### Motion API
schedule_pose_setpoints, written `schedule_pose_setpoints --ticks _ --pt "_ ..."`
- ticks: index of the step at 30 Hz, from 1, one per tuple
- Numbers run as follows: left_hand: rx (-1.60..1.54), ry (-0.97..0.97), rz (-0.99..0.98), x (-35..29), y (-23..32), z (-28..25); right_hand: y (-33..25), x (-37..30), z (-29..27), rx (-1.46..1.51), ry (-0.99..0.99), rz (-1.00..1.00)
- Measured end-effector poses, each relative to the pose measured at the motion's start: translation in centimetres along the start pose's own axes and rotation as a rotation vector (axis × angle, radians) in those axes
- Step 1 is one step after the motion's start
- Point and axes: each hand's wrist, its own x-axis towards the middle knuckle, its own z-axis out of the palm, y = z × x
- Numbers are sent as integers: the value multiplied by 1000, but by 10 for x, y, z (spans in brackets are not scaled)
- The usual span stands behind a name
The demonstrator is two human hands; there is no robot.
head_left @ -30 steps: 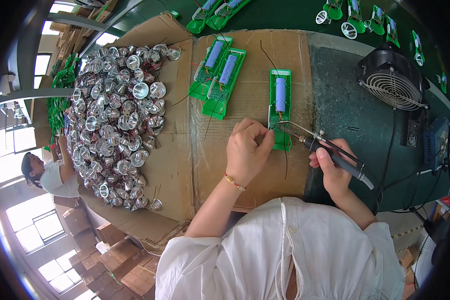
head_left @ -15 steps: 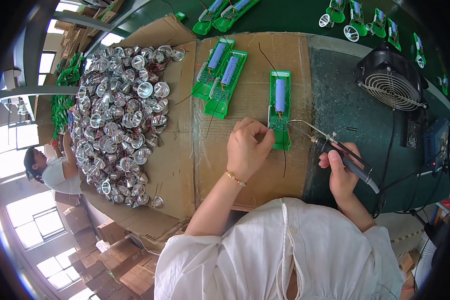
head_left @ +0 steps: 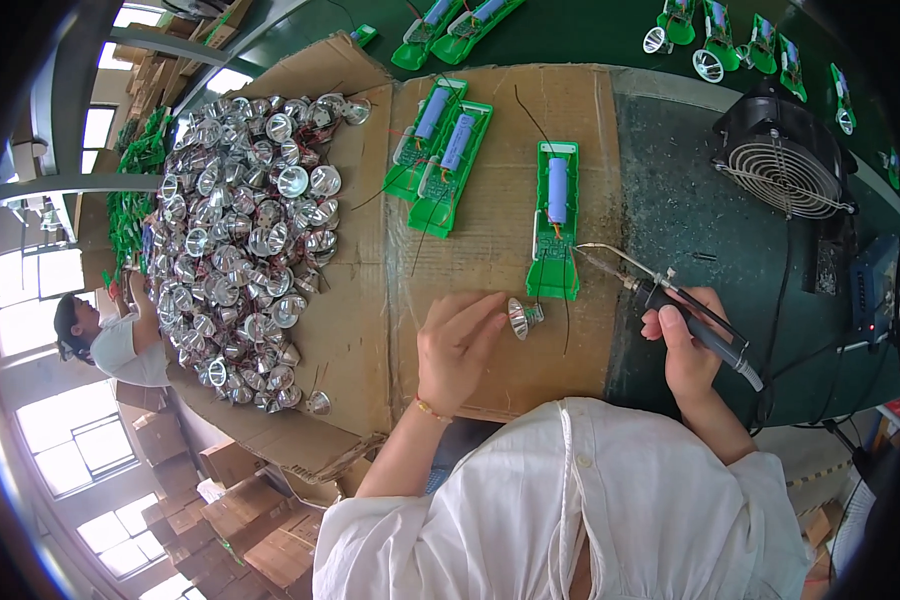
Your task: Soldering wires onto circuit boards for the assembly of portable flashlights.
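Note:
A green plastic housing [head_left: 552,278] lies on the cardboard in front of me, with a blue cylindrical battery [head_left: 558,190] and a small circuit board inside. My right hand [head_left: 692,345] grips a soldering iron [head_left: 698,328] with a thin solder-feed tube; its tip meets the right side of the circuit board. Just below the housing sits a shiny reflector cup [head_left: 517,319] with a small green board at its back. Beside its rim is my left hand [head_left: 458,350], fingers extended and slightly apart; whether the fingertips touch the rim is hard to see. Thin dark wires cross the housing.
A big heap of reflector cups [head_left: 240,240] fills the cardboard tray [head_left: 355,300] at left. Two more filled housings [head_left: 450,165] lie at upper middle. A black fan [head_left: 782,165] and a blue powered box [head_left: 873,290] stand at right. Another person [head_left: 120,340] works at far left.
My left hand has drawn back from the circuit board, down and to the left, and its fingers have loosened. The reflector cup now shows below the housing. The soldering iron has barely moved.

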Motion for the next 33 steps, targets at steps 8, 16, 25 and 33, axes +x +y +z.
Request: schedule_pose_setpoints --ticks 8,16,25,33 --pt "35 -56 397 31 8 20 -3 -1 4 46 -3 57" --pt "-94 3 64 38 2 27 -2 1 6 -84 -63 -41" --pt "-122 -133 -131 47 7 32 2 3 13 -153 -57 -41" --pt "-123 -140 -143 49 2 37 6 1 13 -12 7 96"
